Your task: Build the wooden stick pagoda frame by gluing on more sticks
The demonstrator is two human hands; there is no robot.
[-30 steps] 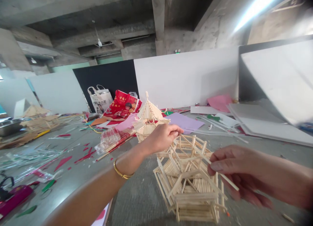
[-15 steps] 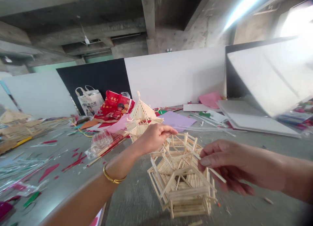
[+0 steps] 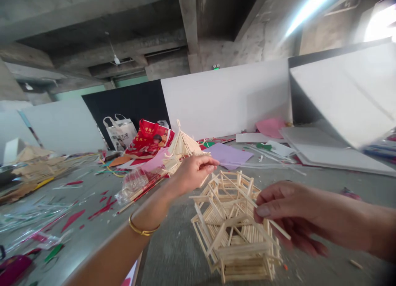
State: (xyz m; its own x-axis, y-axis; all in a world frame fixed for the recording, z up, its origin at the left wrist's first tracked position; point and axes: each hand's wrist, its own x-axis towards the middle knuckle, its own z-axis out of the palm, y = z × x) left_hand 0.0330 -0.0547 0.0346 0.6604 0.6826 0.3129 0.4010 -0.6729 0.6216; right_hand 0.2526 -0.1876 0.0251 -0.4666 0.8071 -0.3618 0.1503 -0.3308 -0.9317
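Note:
A hexagonal tower built of thin wooden sticks (image 3: 235, 228) stands on the grey table (image 3: 173, 253) in front of me. My right hand (image 3: 291, 213) pinches a single long wooden stick (image 3: 280, 229) and lays its far end across the top of the tower. My left hand (image 3: 193, 172), with a gold bangle on the wrist, reaches over the tower's far rim with fingers curled together. Whether it holds anything I cannot make out. Just behind that hand sits a stick-built pointed roof piece (image 3: 182, 147).
A clear bag of sticks (image 3: 137, 183) lies left of the tower among red paper scraps. A red bag (image 3: 151, 137) and a white tote (image 3: 120, 133) stand at the back. White boards (image 3: 328, 154) and purple paper (image 3: 227, 154) lie to the right. More stick models (image 3: 34, 166) sit far left.
The view shifted slightly. My left hand has lifted a little off the tower's far rim toward the roof piece. My right hand keeps the stick at the tower's top.

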